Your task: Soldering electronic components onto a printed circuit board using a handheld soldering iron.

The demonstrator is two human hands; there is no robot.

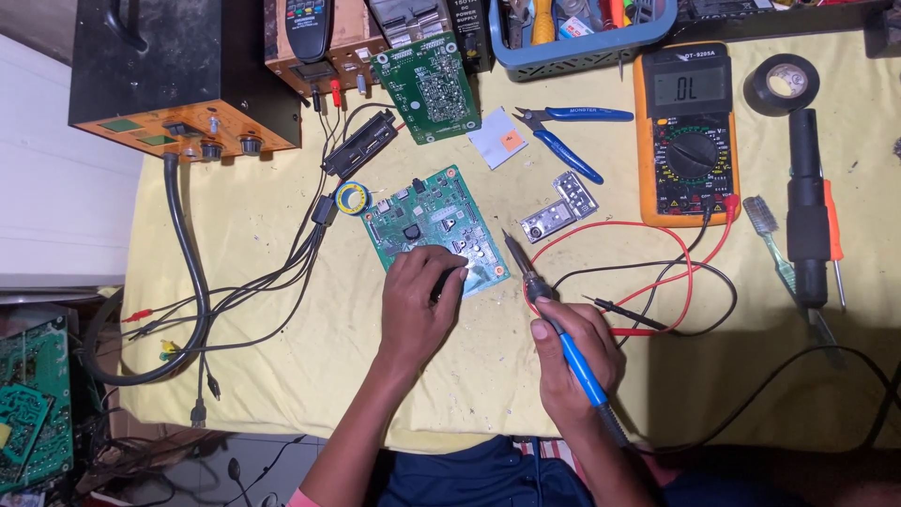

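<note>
On the yellow table cover [282, 216] lies a tilted green circuit board [427, 221], studded with small parts. My left hand [419, 305] rests on its near edge, fingers curled around a dark tool. My right hand [572, 352] grips a blue-handled soldering iron [554, 319], tip just right of the board.

Under the left hand [420, 305] lies a matt green circuit board [427, 221] with shiny metal parts. The right hand [572, 352] grips a soldering iron [554, 314] with a glossy blue plastic handle and dull metal tip. Beneath both, a matt yellow cloth [272, 225], slightly creased.
</note>
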